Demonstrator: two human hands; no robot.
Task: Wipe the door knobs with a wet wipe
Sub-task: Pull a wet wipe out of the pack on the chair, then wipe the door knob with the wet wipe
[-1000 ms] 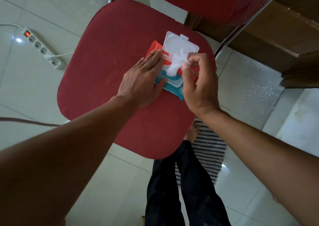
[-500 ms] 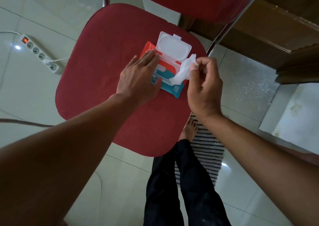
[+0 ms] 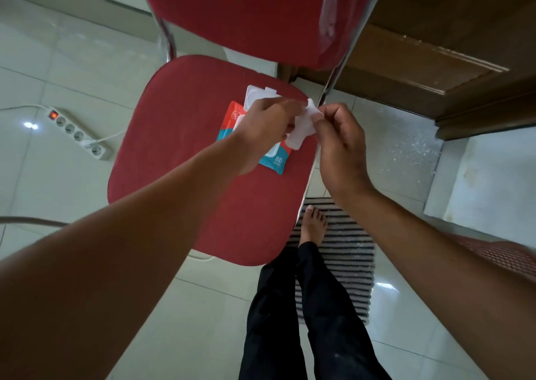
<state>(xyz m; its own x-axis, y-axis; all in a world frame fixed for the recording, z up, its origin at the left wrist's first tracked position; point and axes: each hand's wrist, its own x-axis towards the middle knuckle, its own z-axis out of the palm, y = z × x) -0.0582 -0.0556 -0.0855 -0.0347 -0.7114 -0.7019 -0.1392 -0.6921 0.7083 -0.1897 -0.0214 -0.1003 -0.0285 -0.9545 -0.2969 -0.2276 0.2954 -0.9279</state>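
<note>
You look down at a red chair seat [image 3: 179, 153]. Your left hand [image 3: 262, 136] and right hand [image 3: 338, 144] meet above it, both pinching a white wet wipe [image 3: 303, 125] that hangs between them, folded and partly opened out. Under your left hand lies a red and teal pack of wipes [image 3: 275, 160] with its white lid [image 3: 255, 95] flipped open. On the pale tiled floor [image 3: 58, 69] to the left sits a white power strip [image 3: 78, 133] with a glowing red switch. Below, your legs in black trousers [image 3: 304, 321] stand by a striped mat [image 3: 348, 252], one bare foot [image 3: 313, 224] on it. A brown wooden door [image 3: 435, 46] fills the upper right.
</note>
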